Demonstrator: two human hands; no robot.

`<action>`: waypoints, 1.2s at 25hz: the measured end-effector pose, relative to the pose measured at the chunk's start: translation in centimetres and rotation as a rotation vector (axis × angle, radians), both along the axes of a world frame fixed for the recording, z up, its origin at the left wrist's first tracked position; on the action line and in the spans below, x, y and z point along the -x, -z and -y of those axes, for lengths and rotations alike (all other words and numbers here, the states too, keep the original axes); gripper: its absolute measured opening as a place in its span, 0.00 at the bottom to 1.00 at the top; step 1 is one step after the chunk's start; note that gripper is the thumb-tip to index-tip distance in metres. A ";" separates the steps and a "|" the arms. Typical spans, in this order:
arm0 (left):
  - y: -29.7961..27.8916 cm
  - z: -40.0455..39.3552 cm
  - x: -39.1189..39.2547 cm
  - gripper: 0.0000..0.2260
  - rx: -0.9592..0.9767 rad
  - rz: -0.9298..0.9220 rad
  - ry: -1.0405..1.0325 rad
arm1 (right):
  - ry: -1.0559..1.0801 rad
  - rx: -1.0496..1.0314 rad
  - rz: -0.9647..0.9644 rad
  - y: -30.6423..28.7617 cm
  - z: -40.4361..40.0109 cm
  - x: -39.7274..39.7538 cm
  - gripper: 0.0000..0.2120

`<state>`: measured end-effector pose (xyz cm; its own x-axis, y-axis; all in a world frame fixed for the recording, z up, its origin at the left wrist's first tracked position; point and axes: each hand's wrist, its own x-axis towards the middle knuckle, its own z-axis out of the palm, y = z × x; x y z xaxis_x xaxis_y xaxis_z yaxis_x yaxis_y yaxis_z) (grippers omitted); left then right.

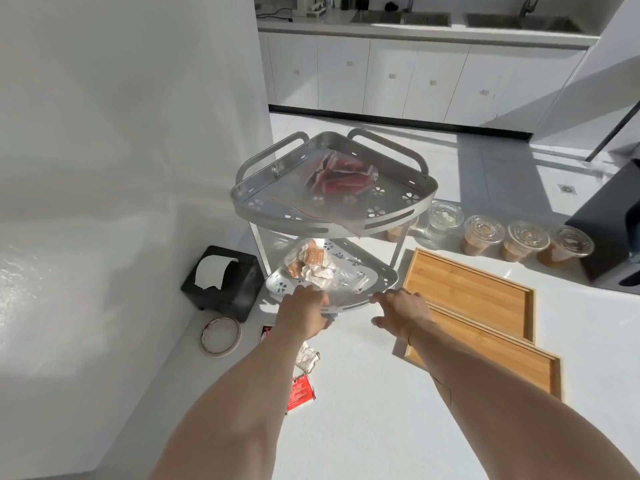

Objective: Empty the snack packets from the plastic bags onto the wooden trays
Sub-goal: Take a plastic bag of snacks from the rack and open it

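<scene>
A grey two-tier corner rack (256, 202) stands on the white counter. Its top shelf holds a clear plastic bag of red snack packets (341, 178). The lower shelf holds a clear bag of brown and white snack packets (313, 265). My left hand (303, 313) is at the lower shelf's front rim, fingers curled on the near edge of that bag. My right hand (403, 311) hovers beside the rim with fingers spread, holding nothing. Two wooden trays lie to the right, a far tray (467, 292) and a near tray (502, 362), both bare.
A black tissue holder (221, 282) and a tape roll (221, 336) sit left of the rack. Loose packets, a silver packet (307, 358) and a red packet (299, 393), lie under my left arm. Several lidded drink cups (526, 240) line up behind the trays. A wall rises on the left.
</scene>
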<state>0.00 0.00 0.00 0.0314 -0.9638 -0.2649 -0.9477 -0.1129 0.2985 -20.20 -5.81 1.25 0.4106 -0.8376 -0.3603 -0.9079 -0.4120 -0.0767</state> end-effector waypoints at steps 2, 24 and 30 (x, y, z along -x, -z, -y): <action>0.6 1.1 0.5 0.19 0.008 0.042 0.058 | -0.018 0.039 0.027 0.6 0.9 -0.9 0.26; -2.0 -3.3 -2.6 0.06 0.418 -0.183 -0.159 | 0.165 0.278 0.399 -1.1 -1.3 -3.2 0.07; -5.3 -3.4 -1.4 0.04 0.532 -0.218 -0.216 | 0.314 0.230 0.613 -5.4 -2.1 -1.6 0.06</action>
<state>1.41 3.43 5.33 0.2401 -0.9436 0.2281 -0.8306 -0.0781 0.5514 -18.60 -3.68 6.69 0.2100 -0.9760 0.0569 -0.8077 -0.2060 -0.5524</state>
